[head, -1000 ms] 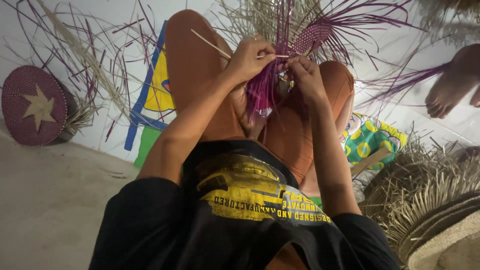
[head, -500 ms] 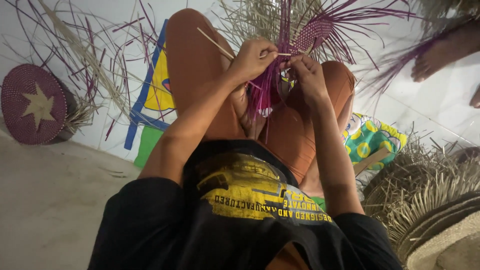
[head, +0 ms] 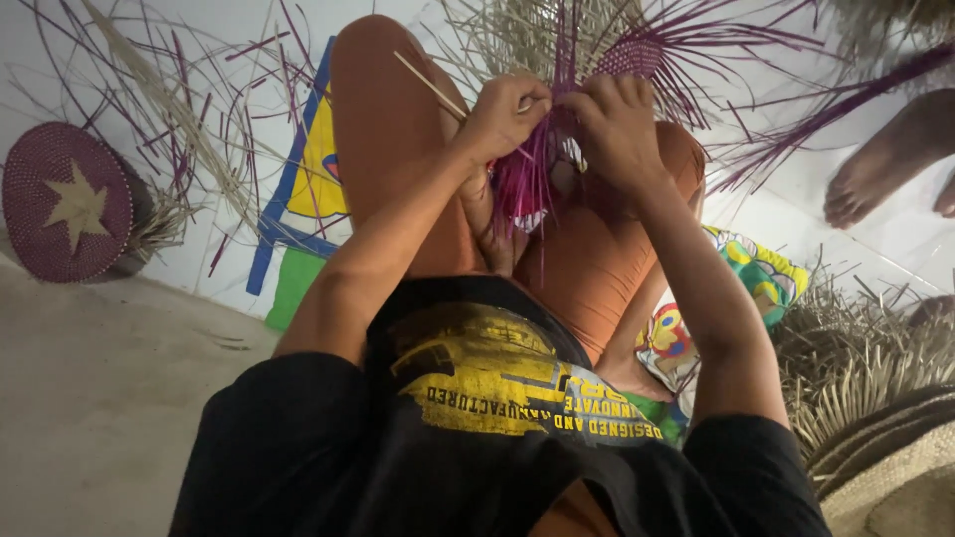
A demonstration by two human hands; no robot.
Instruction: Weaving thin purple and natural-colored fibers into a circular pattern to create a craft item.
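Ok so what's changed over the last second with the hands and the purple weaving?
Little has changed. The other person's foot at upper right has shifted: it lay high at the right edge, slid up and left, and now rests lower on the floor. The left hand keeps its grip on the pale stick, and the right hand stays on the purple strands over the knees. The round star-patterned mat has not moved.

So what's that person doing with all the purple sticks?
A person sits on the floor weaving. The left hand and right hand both pinch the bundle of magenta-purple straw strands above the knees. A thin pale stick pokes out past the left hand. A round purple woven mat with a pale star lies nearby.
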